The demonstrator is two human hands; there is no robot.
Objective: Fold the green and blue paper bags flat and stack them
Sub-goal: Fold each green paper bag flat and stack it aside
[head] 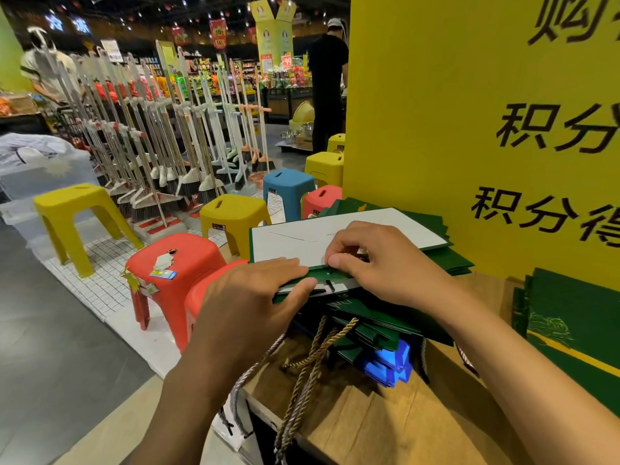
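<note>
- Now the left hand (265, 290) is pressed flat on the green bag (302, 243).
- Its near edge is pinched by the right hand (385, 263).
- It is laid atop the stack (453, 260), long axis left-right.

Occluded and cropped regions.
Blue bags (391, 364) lie mostly hidden beneath the green stack (369, 317); the left hand (255, 290) covers a near corner of the top bag (335, 236); the yellow sign (469, 112) is cut off at right.

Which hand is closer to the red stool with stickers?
Left. The left hand is just right of the red stool; the right hand pinches the green bag farther right.
</note>
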